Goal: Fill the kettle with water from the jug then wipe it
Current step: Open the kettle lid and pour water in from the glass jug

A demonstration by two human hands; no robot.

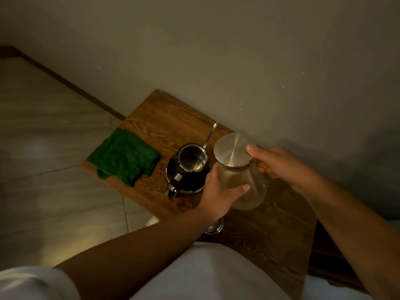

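Observation:
A dark metal kettle [187,169] stands on the wooden table [270,230] with its mouth uncovered, showing a shiny inside. Its thin spout points toward the wall. Just to its right is a glass jug [249,180] with a round metal lid [232,149]. My left hand [220,191] wraps the jug's body from the kettle side. My right hand [279,163] holds the jug's handle, thumb resting on the lid's edge. A folded green cloth [123,156] lies at the table's left end.
The table stands against a plain grey wall. Tiled floor lies to the left. A small glass object [215,227] sits on the table under my left wrist. My white clothing fills the bottom of the view.

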